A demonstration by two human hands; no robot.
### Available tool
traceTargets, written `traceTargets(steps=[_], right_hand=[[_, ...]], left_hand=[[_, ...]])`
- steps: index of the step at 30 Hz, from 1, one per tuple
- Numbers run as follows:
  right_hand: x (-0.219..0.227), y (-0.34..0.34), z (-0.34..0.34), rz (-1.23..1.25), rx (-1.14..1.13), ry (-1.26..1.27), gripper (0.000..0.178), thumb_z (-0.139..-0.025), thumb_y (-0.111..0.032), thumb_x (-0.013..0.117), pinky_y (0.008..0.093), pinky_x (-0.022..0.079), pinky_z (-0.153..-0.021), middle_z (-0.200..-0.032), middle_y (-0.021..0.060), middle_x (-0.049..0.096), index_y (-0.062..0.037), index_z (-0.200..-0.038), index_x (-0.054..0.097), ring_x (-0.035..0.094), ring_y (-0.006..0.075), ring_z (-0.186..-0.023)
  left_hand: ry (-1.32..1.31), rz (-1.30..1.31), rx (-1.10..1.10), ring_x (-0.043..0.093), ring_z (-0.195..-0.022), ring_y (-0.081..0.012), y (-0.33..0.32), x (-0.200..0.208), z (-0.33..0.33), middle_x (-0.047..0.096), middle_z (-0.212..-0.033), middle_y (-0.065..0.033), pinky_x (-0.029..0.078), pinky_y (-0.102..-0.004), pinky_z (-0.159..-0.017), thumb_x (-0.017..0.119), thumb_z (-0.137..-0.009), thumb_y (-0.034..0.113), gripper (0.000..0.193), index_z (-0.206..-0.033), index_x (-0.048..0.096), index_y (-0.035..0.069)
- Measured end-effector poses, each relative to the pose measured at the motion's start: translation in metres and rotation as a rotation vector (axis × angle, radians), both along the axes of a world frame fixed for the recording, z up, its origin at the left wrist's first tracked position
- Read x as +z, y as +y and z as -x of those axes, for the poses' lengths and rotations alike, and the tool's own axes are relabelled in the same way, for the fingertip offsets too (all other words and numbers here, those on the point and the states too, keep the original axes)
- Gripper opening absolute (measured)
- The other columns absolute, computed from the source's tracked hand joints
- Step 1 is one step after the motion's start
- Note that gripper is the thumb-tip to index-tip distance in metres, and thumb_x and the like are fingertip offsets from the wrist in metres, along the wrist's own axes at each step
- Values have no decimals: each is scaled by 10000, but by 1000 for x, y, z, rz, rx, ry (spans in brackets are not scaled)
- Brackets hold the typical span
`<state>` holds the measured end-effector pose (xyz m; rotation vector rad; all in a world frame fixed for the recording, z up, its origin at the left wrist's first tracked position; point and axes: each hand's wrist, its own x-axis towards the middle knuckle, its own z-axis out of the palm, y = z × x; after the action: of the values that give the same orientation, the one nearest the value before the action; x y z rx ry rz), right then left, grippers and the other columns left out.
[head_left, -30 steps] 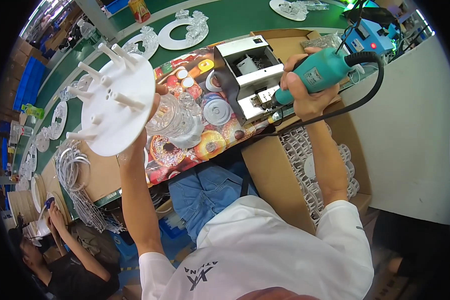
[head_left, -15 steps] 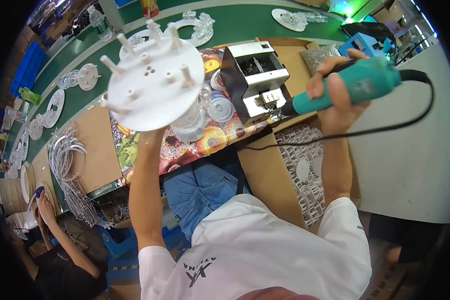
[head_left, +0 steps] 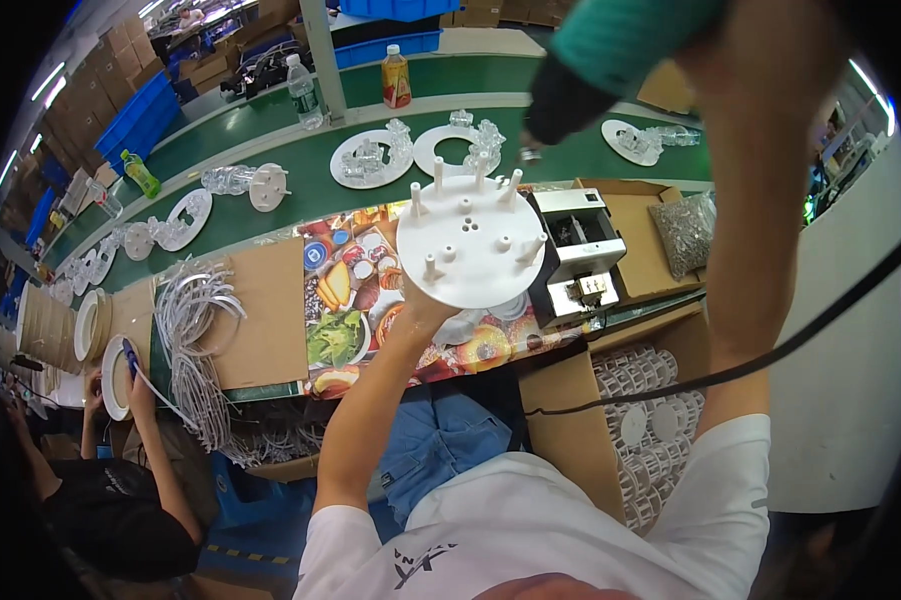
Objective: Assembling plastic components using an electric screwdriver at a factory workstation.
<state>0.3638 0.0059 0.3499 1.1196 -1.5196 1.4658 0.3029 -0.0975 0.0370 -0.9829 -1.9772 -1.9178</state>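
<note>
My left hand [head_left: 428, 308] is under a round white plastic plate [head_left: 470, 255] and holds it up near the table's front edge. Pegs of different heights stand on the plate's upper face, around a few small holes at its centre; most of my fingers are hidden below it. My right hand [head_left: 775, 65], raised at the upper right, grips a teal electric screwdriver [head_left: 635, 40] with a black nose. The screwdriver's tip points down and left, apart from the plate. A black-and-white screw feeder [head_left: 580, 245] stands just right of the plate.
White rings with clear plastic parts [head_left: 370, 158] lie along the green belt behind. A bag of screws [head_left: 682, 235] sits in a cardboard tray at right. Below is a carton of white plastic parts [head_left: 650, 420]. Pale cables [head_left: 200, 350] lie left, near another person's hand [head_left: 142, 395].
The screwdriver has left the screw feeder and risen to the upper right with my right hand. The view has shifted, and the plate in my left hand now appears lower and farther right.
</note>
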Motion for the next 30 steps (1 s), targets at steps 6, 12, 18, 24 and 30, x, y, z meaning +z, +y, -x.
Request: traceTargets(steps=[6, 12, 18, 24, 30], right_hand=[[-11, -12, 14, -33, 25, -254, 171, -794, -145, 592, 266, 470, -428, -776, 127, 577, 24, -774, 575, 547, 119, -502], [-11, -18, 18, -9, 48, -218, 177, -792, -150, 590, 267, 470, -426, -764, 124, 576, 26, -780, 576, 546, 119, -499], [-14, -11, 22, 26, 56, -188, 184, -791, -155, 589, 268, 470, -424, -752, 121, 575, 28, -785, 576, 545, 120, -496], [-16, -3, 27, 52, 64, -160, 190, -790, -159, 588, 269, 470, -422, -741, 118, 574, 30, -790, 577, 544, 120, -493], [-17, -8, 28, 76, 70, -123, 197, -788, -164, 587, 270, 470, -420, -729, 115, 573, 33, -795, 577, 543, 121, -490]], left_hand=[[-335, -307, -208, 492, -1165, -254, 6, 7, 7, 535, -1227, -114, 268, -412, -1080, 796, -618, 320, 830, -1297, 391, 66], [115, -191, 78, 476, -1185, -261, 2, 10, 2, 557, -1208, -108, 239, -422, -1091, 795, -601, 346, 837, -1287, 407, 62], [63, -86, 80, 454, -1199, -269, 1, -4, 10, 561, -1204, -111, 229, -427, -1085, 791, -613, 331, 819, -1289, 413, 66], [-376, -293, -80, 451, -1186, -293, 7, -23, 17, 536, -1216, -125, 256, -439, -1063, 795, -602, 362, 830, -1282, 427, 60], [-226, -42, -156, 300, -1325, -295, -4, -26, 19, 260, -1460, -116, 304, -504, -1070, 372, -939, 465, 604, -1428, 217, 144]])
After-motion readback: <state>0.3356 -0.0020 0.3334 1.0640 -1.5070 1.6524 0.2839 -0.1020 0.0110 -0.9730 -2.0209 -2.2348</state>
